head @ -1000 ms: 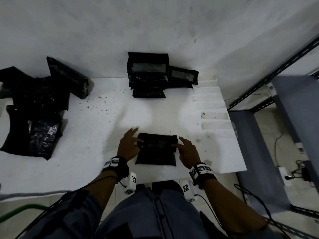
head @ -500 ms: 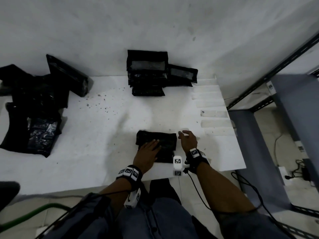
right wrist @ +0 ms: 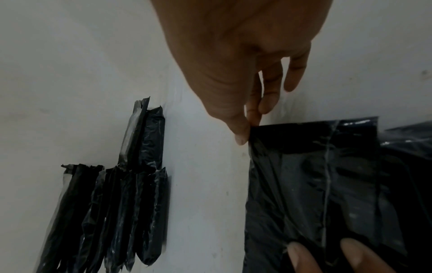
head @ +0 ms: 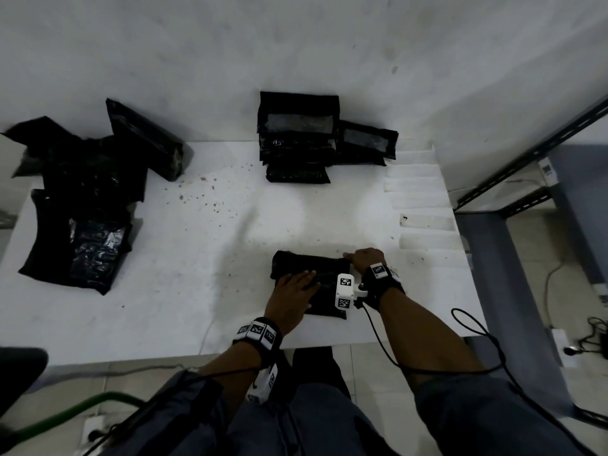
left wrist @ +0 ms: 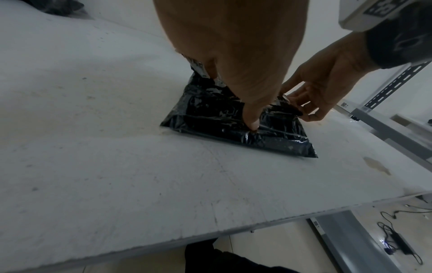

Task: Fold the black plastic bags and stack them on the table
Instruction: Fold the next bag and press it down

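Observation:
A folded black plastic bag (head: 329,299) lies near the front edge of the white table (head: 184,278). My left hand (head: 304,280) lies flat on it, straight fingers pressing down; in the left wrist view a fingertip (left wrist: 252,125) pushes into the bag (left wrist: 210,110). My right hand (head: 349,256) pinches the bag's far right corner between thumb and forefinger (right wrist: 242,137), with the bag (right wrist: 315,184) spread below. A stack of folded black bags (head: 297,143) (right wrist: 112,212) stands at the back against the wall. A heap of loose unfolded black bags (head: 82,205) lies at the left.
A grey metal shelf frame (head: 526,159) stands right of the table, with cables and a power strip (head: 559,340) on the floor. Dark specks (head: 210,195) dot the tabletop. A green hose (head: 75,413) lies on the floor at the lower left.
My left hand moved from the bag's left edge onto its top and now presses it flat. My right hand shifted from the bag's right side to its far right corner and took hold there.

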